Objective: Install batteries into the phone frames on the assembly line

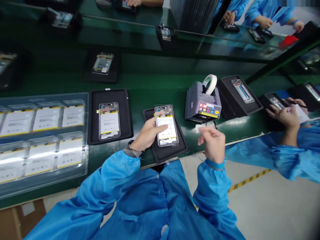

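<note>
My left hand (149, 133) grips an opened phone (166, 135) by its left edge, the thumb lying across the white battery inside. The phone is over a black tray (180, 140), which lies askew at the table's front edge. To the right, my right hand (212, 141) is closed in a pinch in front of the grey tape dispenser (193, 103). At its fingertips a small white piece (198, 128) shows; whether the fingers hold it I cannot tell. A roll of pale tape (212, 83) stands in the dispenser, whose front panel is lit.
Left of me, another opened phone (109, 125) lies in a black tray (128, 116). Beyond it is a clear plastic tray (86, 133) of several batteries. Stacked black trays (226, 103) stand right of the dispenser. A co-worker's hands (287, 116) work at far right.
</note>
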The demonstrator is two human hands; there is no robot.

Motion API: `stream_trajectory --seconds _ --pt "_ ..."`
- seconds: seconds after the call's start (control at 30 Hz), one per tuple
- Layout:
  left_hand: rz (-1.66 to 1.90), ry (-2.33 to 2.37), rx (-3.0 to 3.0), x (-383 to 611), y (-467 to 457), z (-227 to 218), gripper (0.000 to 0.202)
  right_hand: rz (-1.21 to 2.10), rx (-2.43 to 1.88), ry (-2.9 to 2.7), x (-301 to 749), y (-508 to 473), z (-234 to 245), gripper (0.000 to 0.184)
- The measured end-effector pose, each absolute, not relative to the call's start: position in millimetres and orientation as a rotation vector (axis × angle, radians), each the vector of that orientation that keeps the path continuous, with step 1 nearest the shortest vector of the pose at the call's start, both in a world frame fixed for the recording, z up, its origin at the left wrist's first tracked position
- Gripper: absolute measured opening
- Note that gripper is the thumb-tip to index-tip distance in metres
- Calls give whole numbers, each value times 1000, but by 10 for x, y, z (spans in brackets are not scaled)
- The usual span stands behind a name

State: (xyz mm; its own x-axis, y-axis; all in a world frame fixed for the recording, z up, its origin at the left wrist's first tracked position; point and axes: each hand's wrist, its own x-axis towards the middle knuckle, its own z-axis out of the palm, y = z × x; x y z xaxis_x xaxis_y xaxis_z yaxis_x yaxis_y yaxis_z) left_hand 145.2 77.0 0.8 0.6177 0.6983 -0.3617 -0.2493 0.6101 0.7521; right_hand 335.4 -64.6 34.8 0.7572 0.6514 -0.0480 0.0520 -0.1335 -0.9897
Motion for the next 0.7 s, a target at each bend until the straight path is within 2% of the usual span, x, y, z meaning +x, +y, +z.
stream_trajectory --seconds 0.2,0.7 --pt "754 690 932 1451 749 -78 63 675 -1715 -770 2668 -668 327 28" --pt "851 734 1055 1451 713 -60 63 530 -1757 -819 2505 -524 136 26"
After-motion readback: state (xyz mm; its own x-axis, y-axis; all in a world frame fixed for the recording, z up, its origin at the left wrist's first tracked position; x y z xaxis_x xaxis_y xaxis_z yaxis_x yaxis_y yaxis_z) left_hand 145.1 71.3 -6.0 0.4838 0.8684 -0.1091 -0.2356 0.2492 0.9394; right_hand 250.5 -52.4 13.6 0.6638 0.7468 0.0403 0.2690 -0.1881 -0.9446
